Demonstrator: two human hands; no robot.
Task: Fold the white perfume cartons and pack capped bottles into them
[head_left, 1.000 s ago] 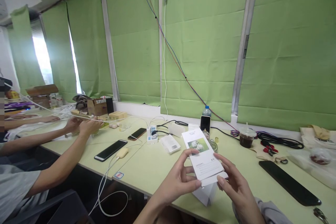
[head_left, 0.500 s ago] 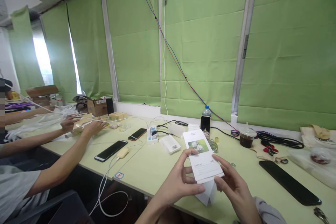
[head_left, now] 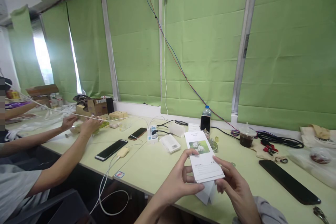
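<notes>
I hold a white folded paper carton with a flower picture on it, tilted above the near edge of the pale green table. My left hand grips its left edge, thumb under the lower end and fingers curled on the side. My right hand pinches its lower right corner. A loose white flap hangs below the carton between my hands.
A co-worker's arms reach over the table at left, near cardboard boxes. Phones, a power strip, cables, a white packet, a bottle, a drink cup and a long black object lie on the table.
The carton has slid down a little between my hands, covering more of the flap. The co-worker's hands at left have shifted slightly.
</notes>
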